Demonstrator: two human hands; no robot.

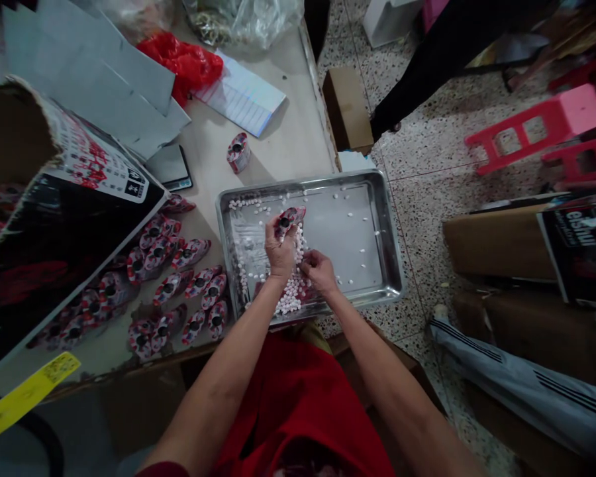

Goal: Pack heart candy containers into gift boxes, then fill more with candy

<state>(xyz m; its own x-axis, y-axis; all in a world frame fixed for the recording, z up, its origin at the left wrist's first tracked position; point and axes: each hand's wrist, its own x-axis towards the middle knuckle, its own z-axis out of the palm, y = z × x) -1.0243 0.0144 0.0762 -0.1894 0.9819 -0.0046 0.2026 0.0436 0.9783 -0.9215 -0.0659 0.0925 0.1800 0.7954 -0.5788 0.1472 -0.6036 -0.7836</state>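
Observation:
My left hand (278, 252) is wrapped round a small printed red-and-white packet with a dark round opening (289, 222), held over the metal tray (347, 238). Low in the tray, my right hand (320, 271) has its fingers pinched together beside a heap of small white pellets (291, 295); what they hold, if anything, is too small to make out. More pellets lie scattered along the tray's edges. Several like packets (191, 253) stand on the table to the left of the tray, and a single packet (238, 153) stands behind it.
At the left is a large black carton (79, 245). A red plastic bag (181, 63) and a printed pad (246, 93) lie at the back. The tray overhangs the table's right edge. On the floor are cardboard boxes (347, 109) and a pink-red stool (536, 126); a person's dark trouser leg (422, 66) shows nearby.

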